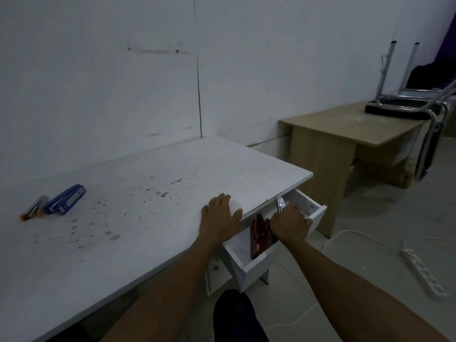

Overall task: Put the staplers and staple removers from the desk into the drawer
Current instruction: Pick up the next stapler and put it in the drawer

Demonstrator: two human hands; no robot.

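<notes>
A white desk point(148, 193) has its top drawer point(261, 262) pulled open at the right front. My left hand point(219, 215) lies flat on the desk's edge beside the drawer, fingers spread. My right hand point(291, 223) reaches into the drawer and is closed on a small metal stapler point(280, 204) that sticks up past my fingers. A red and black stapler point(259, 235) lies inside the drawer. At the far left of the desk sit a blue stapler point(65, 199) and, touching it, a grey staple remover with orange tips point(33, 209).
A closed lower drawer point(217, 267) sits under the open one. To the right stands a wooden desk point(345, 129) with an upturned chair point(407, 104) on it. A white power strip point(422, 272) and its cable lie on the floor. My knee point(237, 314) is below the drawer.
</notes>
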